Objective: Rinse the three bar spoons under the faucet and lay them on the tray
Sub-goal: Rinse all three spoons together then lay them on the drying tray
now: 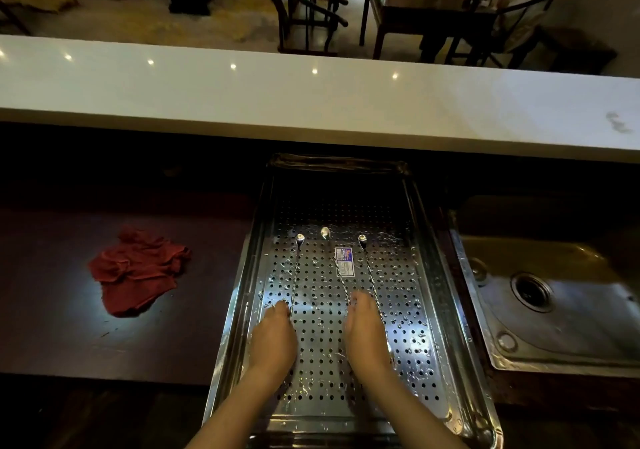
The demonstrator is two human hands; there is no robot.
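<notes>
Head view, looking down: all three bar spoons lie on the perforated steel tray (429, 275), bowls pointing away from the person, stems roughly parallel. The left spoon (297, 265), the middle spoon (334, 258) and the right spoon (367, 265) sit apart from one another. Water droplets show on the tray floor, so rinsing appears done. By my judgement the task is essentially complete; only final straightening and letting go would remain.

The left hand (273, 338) rests palm down, fingers together, its tips touching the left spoon's stem. The right hand (367, 334) lies flat likewise over the lower stems of the middle and right spoons. Neither is closed around anything.

The tray sits on a dark counter (52, 293) carrying a crumpled red cloth (138, 272). A steel sink (554, 310) adjoins on the right; no faucet is visible. Beyond a white bar top (207, 95) stand dark wooden chairs (304, 9).
</notes>
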